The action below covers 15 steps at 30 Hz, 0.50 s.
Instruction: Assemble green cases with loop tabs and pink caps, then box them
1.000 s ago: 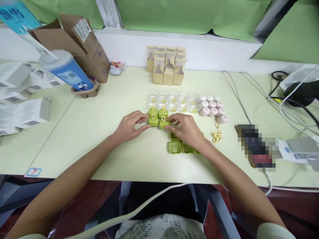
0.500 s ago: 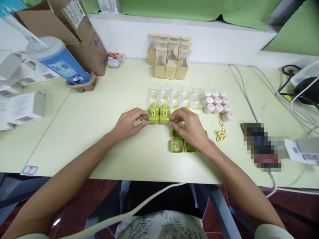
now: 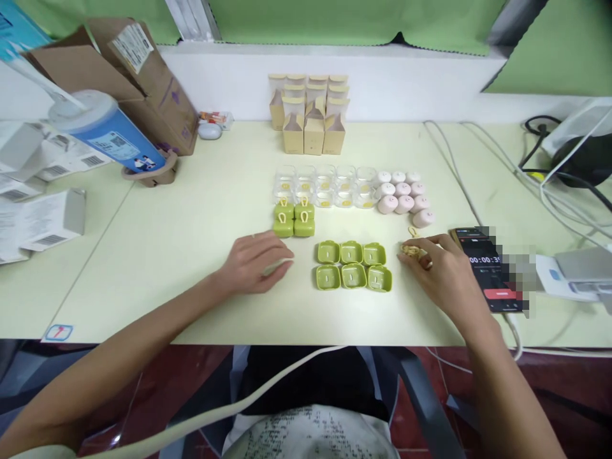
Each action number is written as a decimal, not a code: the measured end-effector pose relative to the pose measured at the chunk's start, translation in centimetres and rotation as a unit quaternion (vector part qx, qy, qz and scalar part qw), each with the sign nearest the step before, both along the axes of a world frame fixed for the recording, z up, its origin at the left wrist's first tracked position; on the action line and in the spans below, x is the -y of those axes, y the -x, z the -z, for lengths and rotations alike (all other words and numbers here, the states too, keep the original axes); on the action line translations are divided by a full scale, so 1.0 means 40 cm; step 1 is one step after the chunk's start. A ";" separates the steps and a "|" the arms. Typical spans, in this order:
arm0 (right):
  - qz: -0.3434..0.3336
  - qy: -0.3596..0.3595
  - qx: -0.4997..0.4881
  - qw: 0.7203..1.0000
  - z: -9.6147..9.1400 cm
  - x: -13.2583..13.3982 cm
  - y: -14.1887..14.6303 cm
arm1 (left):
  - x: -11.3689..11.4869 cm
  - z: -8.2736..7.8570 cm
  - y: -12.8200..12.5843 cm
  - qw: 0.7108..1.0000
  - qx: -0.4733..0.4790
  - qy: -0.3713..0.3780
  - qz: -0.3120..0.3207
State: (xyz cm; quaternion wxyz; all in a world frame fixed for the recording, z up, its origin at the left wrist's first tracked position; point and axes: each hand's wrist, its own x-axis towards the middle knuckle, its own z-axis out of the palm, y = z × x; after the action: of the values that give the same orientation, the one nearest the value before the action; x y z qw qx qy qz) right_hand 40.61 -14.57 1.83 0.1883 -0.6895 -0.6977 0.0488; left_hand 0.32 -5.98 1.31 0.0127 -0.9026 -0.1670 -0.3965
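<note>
My left hand [image 3: 255, 262] rests on the pale table [image 3: 182, 242] with its fingers loosely curled and nothing in it, just below a block of green cases with yellow loops [image 3: 293, 219]. My right hand [image 3: 437, 271] lies to the right, its fingertips pinched on the small pile of yellow loops [image 3: 412, 249]. Between my hands sit several open green case halves [image 3: 352, 264] in two rows. Behind them stand clear plastic cases [image 3: 325, 188] and pink rounded pieces [image 3: 403, 196].
Small tan cartons [image 3: 308, 115] stand at the back by the white ledge. A blue cup in a holder [image 3: 108, 137], a brown cardboard box [image 3: 138, 70] and white boxes [image 3: 43, 217] are at the left. A phone showing a timer [image 3: 488, 268] and cables [image 3: 549, 191] lie at the right.
Both hands let go of the block of green cases. My left hand drew back toward me; my right hand moved right to the yellow loops, uncovering the open green halves.
</note>
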 end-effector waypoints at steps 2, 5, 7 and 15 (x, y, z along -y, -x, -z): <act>-0.009 -0.022 -0.016 1.000 0.012 -0.003 0.002 | 0.027 0.001 -0.039 0.999 -0.036 -0.006 -0.003; -0.010 -0.038 -0.042 0.998 0.002 -0.011 0.001 | 0.044 0.015 -0.086 0.997 -0.078 -0.026 -0.007; -0.012 -0.064 -0.045 0.997 -0.010 -0.015 -0.005 | 0.043 0.025 -0.102 0.995 -0.093 -0.042 0.007; -0.073 -0.171 -0.136 0.973 -0.062 -0.076 0.038 | 0.036 0.023 -0.114 0.990 -0.099 -0.077 0.061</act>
State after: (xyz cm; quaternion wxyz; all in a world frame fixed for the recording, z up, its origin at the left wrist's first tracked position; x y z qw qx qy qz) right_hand 39.10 -11.54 4.32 0.3922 -0.5811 -0.7122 0.0357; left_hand 4.86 -7.42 0.38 0.0745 -0.9422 -0.0785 -0.3172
